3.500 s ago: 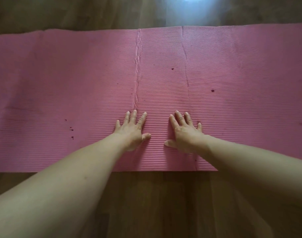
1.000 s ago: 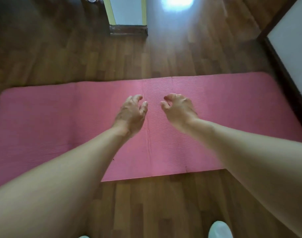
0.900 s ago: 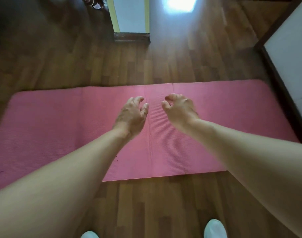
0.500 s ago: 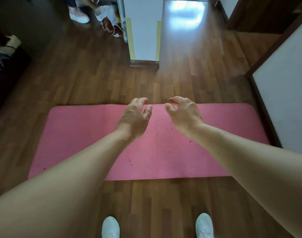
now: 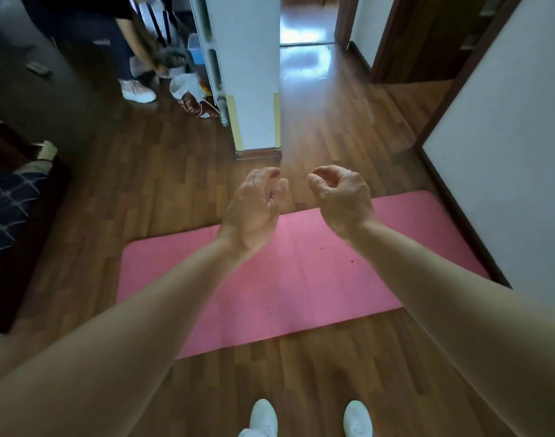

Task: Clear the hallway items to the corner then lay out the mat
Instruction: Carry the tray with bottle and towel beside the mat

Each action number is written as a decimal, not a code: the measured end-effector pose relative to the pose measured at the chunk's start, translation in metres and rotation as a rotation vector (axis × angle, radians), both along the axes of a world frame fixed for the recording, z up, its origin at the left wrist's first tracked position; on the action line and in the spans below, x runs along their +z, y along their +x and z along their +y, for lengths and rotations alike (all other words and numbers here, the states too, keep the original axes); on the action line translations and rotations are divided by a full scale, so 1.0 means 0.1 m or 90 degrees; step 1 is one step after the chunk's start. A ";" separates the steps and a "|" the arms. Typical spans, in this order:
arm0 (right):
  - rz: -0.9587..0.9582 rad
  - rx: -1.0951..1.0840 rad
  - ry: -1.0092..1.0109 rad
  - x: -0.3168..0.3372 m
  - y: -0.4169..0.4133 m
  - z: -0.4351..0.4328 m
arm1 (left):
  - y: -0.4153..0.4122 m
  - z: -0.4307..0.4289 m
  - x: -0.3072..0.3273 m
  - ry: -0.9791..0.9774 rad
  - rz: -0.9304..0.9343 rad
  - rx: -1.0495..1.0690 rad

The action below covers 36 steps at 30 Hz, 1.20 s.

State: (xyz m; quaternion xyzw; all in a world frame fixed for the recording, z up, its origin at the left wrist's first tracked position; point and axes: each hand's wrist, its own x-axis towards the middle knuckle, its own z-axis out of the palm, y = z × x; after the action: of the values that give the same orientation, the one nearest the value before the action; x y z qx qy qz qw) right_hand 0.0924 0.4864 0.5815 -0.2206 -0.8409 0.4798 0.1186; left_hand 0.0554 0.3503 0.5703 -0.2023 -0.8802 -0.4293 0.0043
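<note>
While the mat [image 5: 301, 279] lies flat, left hand [image 5: 254, 206] and right hand [image 5: 342, 197] hover empty, fingers [image 5: 266, 175] loosely curled; soft and light, it likely lifts best by an end

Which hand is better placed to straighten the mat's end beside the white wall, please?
Probably the right hand: it hangs empty toward that end of the mat, nearer the white wall; the left hand, also empty, is over the middle.
</note>
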 end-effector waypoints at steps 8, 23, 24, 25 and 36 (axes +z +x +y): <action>0.053 0.024 -0.031 0.48 0.13 -0.33 | 0.23 -0.36 0.44 0.006 0.073 0.004; 0.131 -0.243 -0.035 0.82 0.27 -1.31 | -0.30 -1.07 0.68 0.080 0.075 -0.276; 0.137 -0.261 -0.051 0.85 0.29 -1.39 | -0.32 -1.12 0.73 0.081 0.089 -0.295; 0.142 -0.283 -0.065 0.87 0.33 -1.46 | -0.33 -1.16 0.78 0.086 0.097 -0.310; 0.178 -0.544 -0.055 1.04 1.61 -2.14 | 0.52 -1.37 1.03 0.139 0.100 -0.555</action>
State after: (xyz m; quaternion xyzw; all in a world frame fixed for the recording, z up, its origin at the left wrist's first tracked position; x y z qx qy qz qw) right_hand 0.2537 0.2725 0.6858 -0.4860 -0.6294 0.4475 0.4090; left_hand 0.1072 0.2131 0.6735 -0.5842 -0.6593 -0.4649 -0.0885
